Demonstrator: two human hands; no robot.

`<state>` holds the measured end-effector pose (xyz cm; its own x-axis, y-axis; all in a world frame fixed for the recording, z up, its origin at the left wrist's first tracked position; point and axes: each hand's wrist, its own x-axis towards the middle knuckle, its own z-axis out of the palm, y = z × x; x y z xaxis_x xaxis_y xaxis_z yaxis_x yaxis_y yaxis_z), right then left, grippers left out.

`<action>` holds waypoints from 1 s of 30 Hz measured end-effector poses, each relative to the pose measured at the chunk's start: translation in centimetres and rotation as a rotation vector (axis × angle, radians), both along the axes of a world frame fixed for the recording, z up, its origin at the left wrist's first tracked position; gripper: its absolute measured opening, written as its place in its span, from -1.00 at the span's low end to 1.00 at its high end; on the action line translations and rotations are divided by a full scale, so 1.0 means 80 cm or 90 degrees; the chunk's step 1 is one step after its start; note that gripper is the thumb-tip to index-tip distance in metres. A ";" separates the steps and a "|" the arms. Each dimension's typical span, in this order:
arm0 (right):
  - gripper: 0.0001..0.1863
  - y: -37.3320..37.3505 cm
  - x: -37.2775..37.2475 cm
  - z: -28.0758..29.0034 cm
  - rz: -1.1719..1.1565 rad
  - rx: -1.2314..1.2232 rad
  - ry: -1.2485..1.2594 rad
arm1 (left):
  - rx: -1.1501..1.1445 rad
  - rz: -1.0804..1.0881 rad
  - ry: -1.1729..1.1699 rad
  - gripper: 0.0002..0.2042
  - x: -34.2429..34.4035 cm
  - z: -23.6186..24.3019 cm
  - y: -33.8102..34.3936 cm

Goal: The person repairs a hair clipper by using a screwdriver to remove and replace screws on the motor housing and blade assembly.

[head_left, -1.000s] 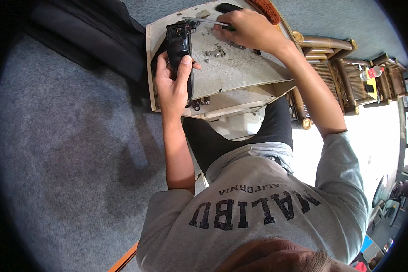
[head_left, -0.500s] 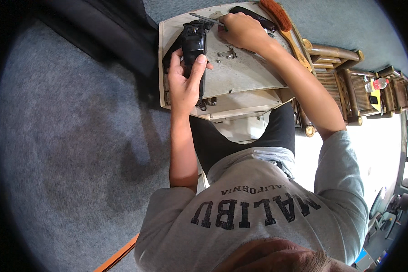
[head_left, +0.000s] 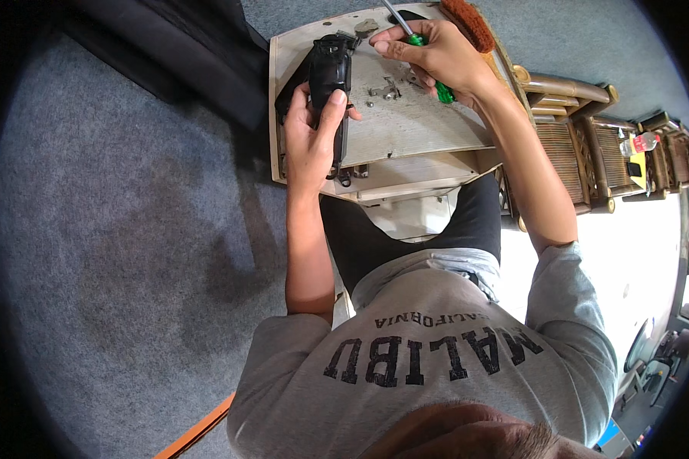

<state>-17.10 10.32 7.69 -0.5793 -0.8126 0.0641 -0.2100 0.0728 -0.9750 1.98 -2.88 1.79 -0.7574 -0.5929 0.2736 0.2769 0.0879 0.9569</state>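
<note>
Metal parts (head_left: 390,92) and a brush (head_left: 468,26) lie on the tabletop (head_left: 409,126).

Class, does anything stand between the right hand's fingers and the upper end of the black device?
Nothing clearly blocks the right hand. A small dark piece shows beside the upper end of the device; whether attached, I cannot tell. Metal parts lie on the table, lower in view, off that path.

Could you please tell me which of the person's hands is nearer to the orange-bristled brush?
Right. The right hand is close beside the brush; the left hand is much farther to the left, around the black device.
</note>
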 end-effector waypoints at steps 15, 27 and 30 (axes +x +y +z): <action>-0.74 0.031 0.038 -0.008 -0.053 -0.115 -0.009 | -0.017 -0.145 -0.053 -0.59 -0.002 0.020 0.002; -0.79 0.031 0.046 -0.019 -0.118 -0.191 0.374 | -0.138 -0.146 -0.100 -0.67 0.002 0.030 0.018; -0.80 0.033 0.051 -0.019 -0.126 -0.231 0.412 | -0.126 -0.146 -0.097 -0.68 0.002 0.032 0.022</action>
<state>-13.02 13.00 6.17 -0.4681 -0.5603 0.6834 -0.7635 -0.1329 -0.6319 2.18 -1.16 4.36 -0.9062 -0.3487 0.2391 0.1656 0.2277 0.9596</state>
